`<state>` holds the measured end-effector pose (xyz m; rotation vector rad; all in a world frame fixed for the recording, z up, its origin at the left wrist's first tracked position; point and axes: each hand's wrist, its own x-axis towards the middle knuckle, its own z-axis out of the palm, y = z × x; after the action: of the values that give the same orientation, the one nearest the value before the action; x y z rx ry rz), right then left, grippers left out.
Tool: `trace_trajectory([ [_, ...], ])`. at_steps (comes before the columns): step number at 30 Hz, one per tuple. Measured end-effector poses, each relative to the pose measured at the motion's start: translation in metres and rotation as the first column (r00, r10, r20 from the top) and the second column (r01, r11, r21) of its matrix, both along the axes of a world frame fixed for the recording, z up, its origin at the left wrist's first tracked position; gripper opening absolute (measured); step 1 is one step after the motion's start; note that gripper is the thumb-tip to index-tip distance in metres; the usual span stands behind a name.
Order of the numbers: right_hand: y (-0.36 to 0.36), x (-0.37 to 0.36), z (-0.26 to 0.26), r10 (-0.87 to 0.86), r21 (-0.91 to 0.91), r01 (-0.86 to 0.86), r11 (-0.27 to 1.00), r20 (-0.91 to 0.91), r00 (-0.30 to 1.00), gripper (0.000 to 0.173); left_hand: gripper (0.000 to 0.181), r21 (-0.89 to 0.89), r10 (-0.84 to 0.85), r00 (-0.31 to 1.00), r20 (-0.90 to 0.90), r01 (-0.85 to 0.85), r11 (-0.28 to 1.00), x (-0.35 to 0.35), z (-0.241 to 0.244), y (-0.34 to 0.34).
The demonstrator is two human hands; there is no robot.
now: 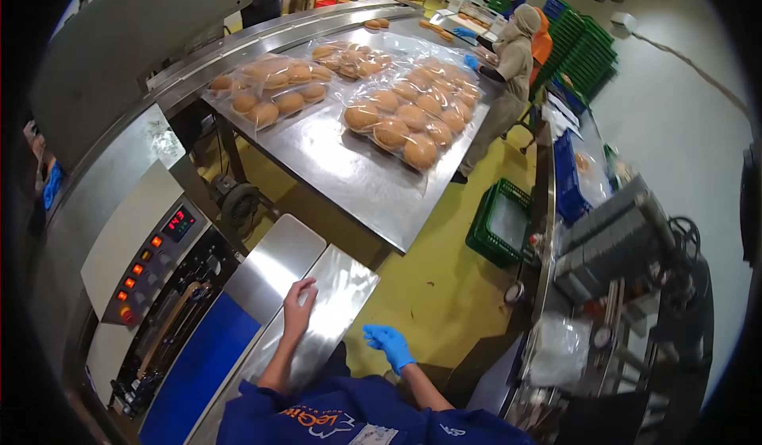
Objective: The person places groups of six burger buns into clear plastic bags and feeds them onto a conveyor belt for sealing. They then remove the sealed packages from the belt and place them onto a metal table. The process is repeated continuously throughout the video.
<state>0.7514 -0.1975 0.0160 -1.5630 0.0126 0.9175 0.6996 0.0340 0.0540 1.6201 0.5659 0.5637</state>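
Over the steel side shelf [351, 272] of a band sealing machine [143, 248] is my left hand [299, 307], ungloved, fingers curled with a gap to the thumb and nothing in them. My right hand [387, 345], in a blue glove, hangs above the yellow floor, empty, its fingers loosely apart. The machine has lit red buttons, a red display and a blue conveyor belt [202, 373]. Beyond both hands, a steel table [333, 159] bears clear plastic bags of round buns: a large bag [417, 111] at the right, another bag [271, 88] at the left and one [351, 59] behind.
A co-worker [512, 70] with blue gloves stands at the table's far right side. A green plastic crate [500, 222] sits on the floor right of the table. Stacked green crates [577, 52] stand farther back. Along the right runs a counter with a blue crate [568, 177] and machinery.
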Motion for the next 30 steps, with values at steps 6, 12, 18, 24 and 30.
trace_trajectory([
  [6, -0.007, 0.186, 0.024, -0.202, 0.043, 0.198, 0.979, 0.199, 0.959, 0.027, 0.034, -0.198, -0.066, 0.976, 0.206, 0.107, 0.974, 0.143, 0.036, 0.05],
  [12, -0.003, 0.452, -0.009, -0.377, 0.217, 0.309, 0.926, 0.561, 0.737, 0.035, 0.044, -0.143, 0.098, 0.986, 0.133, -0.079, 0.987, 0.296, 0.029, 0.134],
  [18, 0.086, 0.618, 0.013, -0.45, 0.319, 0.406, 0.856, 0.078, 0.89, 0.047, 0.05, -0.259, 0.139, 0.955, -0.263, -0.209, 0.943, 0.441, -0.051, 0.226],
  [24, 0.089, 0.663, -0.025, -0.286, 0.591, 0.424, 0.686, -0.317, 0.904, 0.034, 0.027, -0.73, 0.526, 0.848, -0.062, -0.398, 0.556, 0.523, -0.024, 0.225],
  [30, 0.066, 0.649, -0.02, -0.292, 0.549, 0.458, 0.699, -0.365, 0.884, 0.027, 0.019, -0.604, 0.596, 0.799, 0.077, -0.439, 0.665, 0.498, 0.03, 0.217],
])
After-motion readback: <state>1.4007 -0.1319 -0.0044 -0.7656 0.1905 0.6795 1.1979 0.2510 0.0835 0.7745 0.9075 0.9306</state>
